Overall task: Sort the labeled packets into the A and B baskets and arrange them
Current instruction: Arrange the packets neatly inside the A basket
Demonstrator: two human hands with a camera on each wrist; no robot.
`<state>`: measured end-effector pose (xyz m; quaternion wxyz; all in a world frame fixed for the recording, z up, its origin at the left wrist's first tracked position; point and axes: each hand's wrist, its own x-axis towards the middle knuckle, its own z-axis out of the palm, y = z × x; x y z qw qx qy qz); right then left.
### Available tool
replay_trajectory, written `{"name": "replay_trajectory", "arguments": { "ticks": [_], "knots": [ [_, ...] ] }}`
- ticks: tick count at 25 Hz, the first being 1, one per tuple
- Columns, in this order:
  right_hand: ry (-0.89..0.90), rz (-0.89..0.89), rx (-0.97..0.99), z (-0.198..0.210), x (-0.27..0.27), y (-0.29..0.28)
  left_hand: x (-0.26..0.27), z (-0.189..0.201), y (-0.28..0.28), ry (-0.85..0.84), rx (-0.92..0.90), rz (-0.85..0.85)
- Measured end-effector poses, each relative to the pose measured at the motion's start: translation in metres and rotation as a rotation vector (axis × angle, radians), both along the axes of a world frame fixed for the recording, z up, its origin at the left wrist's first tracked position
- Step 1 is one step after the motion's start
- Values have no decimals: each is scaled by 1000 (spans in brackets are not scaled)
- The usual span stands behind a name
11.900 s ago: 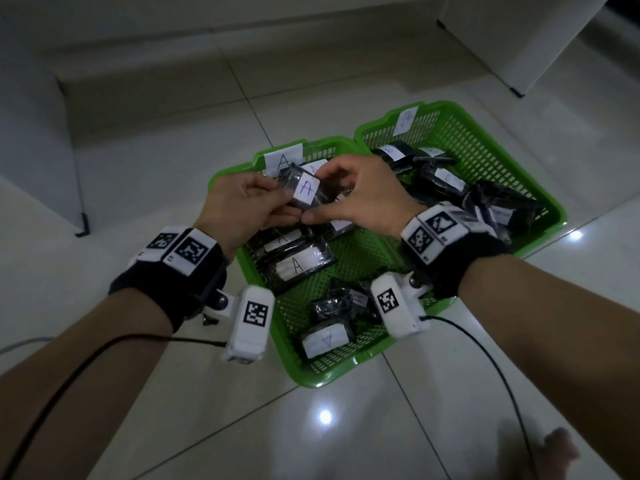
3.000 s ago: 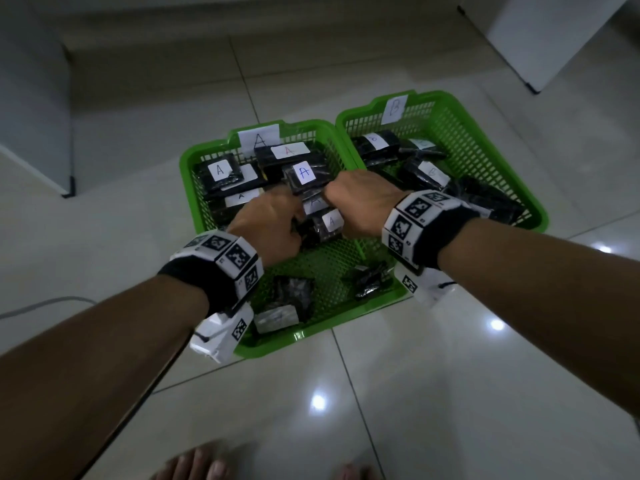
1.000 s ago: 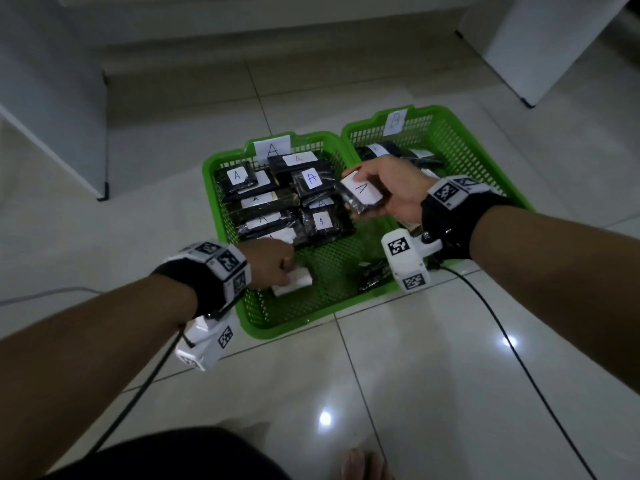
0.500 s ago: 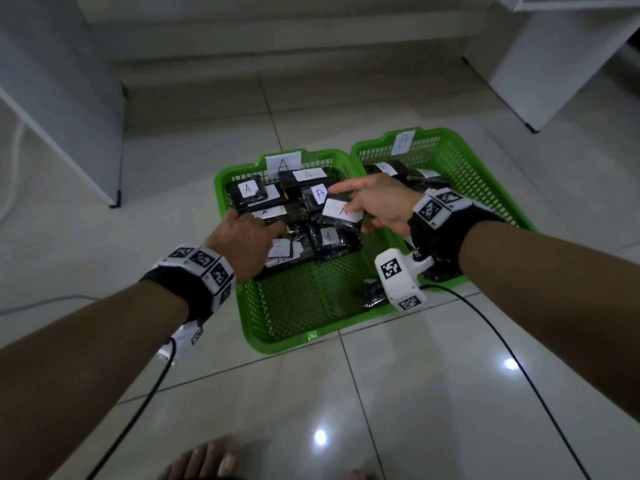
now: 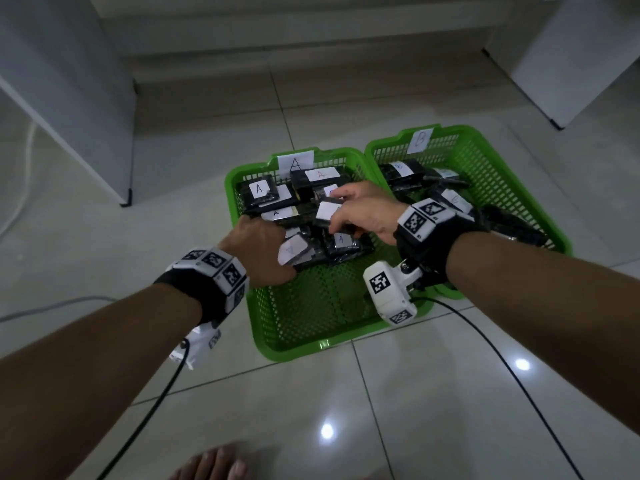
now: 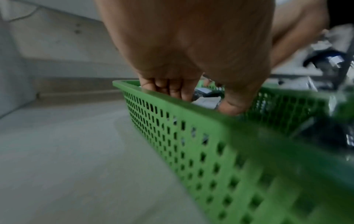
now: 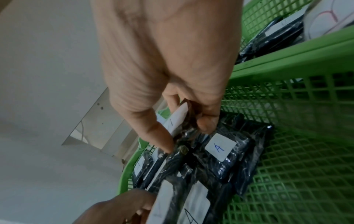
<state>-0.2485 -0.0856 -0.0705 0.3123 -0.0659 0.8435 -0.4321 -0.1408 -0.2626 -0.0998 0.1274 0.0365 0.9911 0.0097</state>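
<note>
Two green baskets stand side by side on the tiled floor: basket A (image 5: 301, 349) on the left, basket B (image 5: 457, 147) on the right. Black packets with white A labels (image 5: 259, 192) lie in rows in the far half of A; other black packets (image 5: 403, 169) lie in B. My right hand (image 5: 341, 216) pinches a white-labelled packet (image 5: 327, 211) between thumb and fingers, just above the A rows (image 7: 220, 147). My left hand (image 5: 273, 258) reaches over A's left rim (image 6: 172, 103) and holds a labelled packet (image 5: 294, 252) at the near end of the rows.
The near half of basket A shows bare mesh (image 5: 322, 306). A white cabinet (image 5: 69, 98) stands at the left and white furniture (image 5: 571, 64) at the far right. Cables (image 5: 52, 306) trail over the floor. Bare toes (image 5: 214, 465) show at the bottom edge.
Over the last second my left hand carried its packet from the near part of basket A up to the rows. My right hand brought its packet left and down over the A packets.
</note>
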Motion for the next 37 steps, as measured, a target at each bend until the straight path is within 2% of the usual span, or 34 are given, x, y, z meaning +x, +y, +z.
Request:
{"name": "replay_trajectory", "arguments": {
  "ticks": [3, 6, 10, 12, 13, 15, 16, 17, 19, 20, 21, 23, 25, 27, 29, 31, 33, 35, 37],
  "knots": [
    [-175, -89, -158, -4, -3, 7, -1, 13, 0, 72, 454, 299],
    [-266, -89, -286, 0, -3, 5, -8, 19, 1, 154, 760, 558],
    [-255, -90, -352, 1, 5, -9, -11, 15, 5, 25, 1094, 693],
    [-239, -118, -403, 1, 7, -12, -10, 14, 5, -53, 1199, 707],
    [-233, -121, -414, 1, 7, -11, -9, 16, 5, -58, 1172, 691],
    [-222, -93, -390, 0, 3, -9, -7, 18, 2, 105, 865, 582],
    [-224, -60, -372, 1, 1, -8, -7, 20, 1, 255, 683, 465],
    [-235, -19, -359, 2, -1, -7, -8, 22, -2, 349, 583, 295],
    [-272, 27, -358, 3, -4, -5, -13, 23, -8, 329, 562, -53],
    [-288, 27, -376, 3, -5, -3, -16, 21, -11, 284, 567, -137],
    [-298, 9, -398, 2, -7, -2, -20, 19, -12, 262, 564, -153],
    [-278, -53, -398, 2, -9, 2, -25, 17, -14, 287, 566, -55],
    [-127, -106, -271, 3, -17, 10, -29, 20, -19, 320, 541, 123],
    [52, -144, -107, 5, -28, 20, -31, 22, -28, 336, 430, 199],
    [117, -93, -23, 3, -35, 23, -26, 21, -34, 298, 290, 95],
    [93, -41, -20, 0, -34, 16, -17, 16, -33, 216, 137, -30],
    [111, 32, -6, -3, -29, 8, -10, 10, -27, 117, 91, -57],
    [245, 178, 80, -5, -25, 3, -9, 6, -21, 39, 105, -60],
    [444, 297, 181, -7, -22, 3, -10, 3, -16, -35, 23, -74]
  ]
}}
